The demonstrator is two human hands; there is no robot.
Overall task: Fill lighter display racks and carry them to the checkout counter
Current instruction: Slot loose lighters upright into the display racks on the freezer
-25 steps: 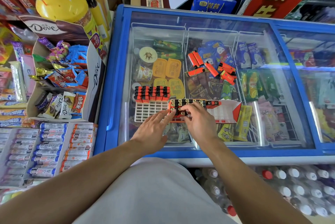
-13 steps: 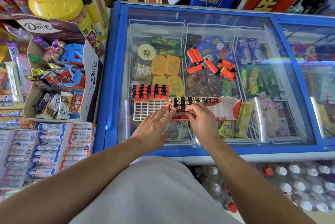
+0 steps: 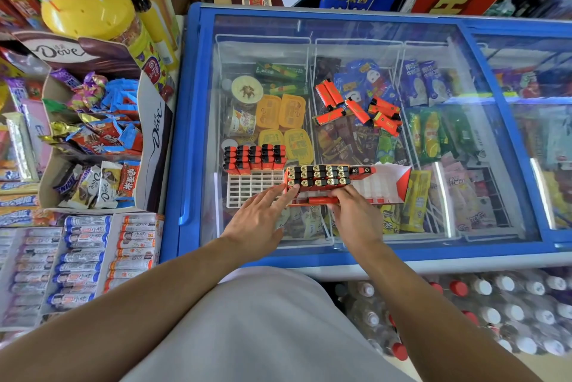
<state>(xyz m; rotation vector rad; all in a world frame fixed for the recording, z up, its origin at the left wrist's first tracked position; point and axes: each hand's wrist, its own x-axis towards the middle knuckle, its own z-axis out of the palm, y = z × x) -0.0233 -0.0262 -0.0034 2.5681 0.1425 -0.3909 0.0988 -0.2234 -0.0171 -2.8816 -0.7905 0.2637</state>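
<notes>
Left hand [image 3: 258, 220] flat, steadied red rack [image 3: 346, 185]. Right hand [image 3: 356, 211] pinched lighter [image 3: 322, 200]. Feared rack sliding on slick freezer lid [image 3: 356, 25], lighters spilling.

Freezer lid [image 3: 433, 227] directly before you. On it, near edge: grid rack [image 3: 247, 186] left, half filled along its far rows; lighter carton [image 3: 383, 185] touching it on the right, lighters packed into its left part. Loose lighters [image 3: 359, 107] lie farther back on the lid, right of centre. Your left hand [image 3: 257, 220] rests at the seam between rack and carton; your right hand [image 3: 356, 211] sits at the carton's near edge. Candy box [image 3: 154, 146] stands left of the freezer, bottles [image 3: 495, 304] below its front.
</notes>
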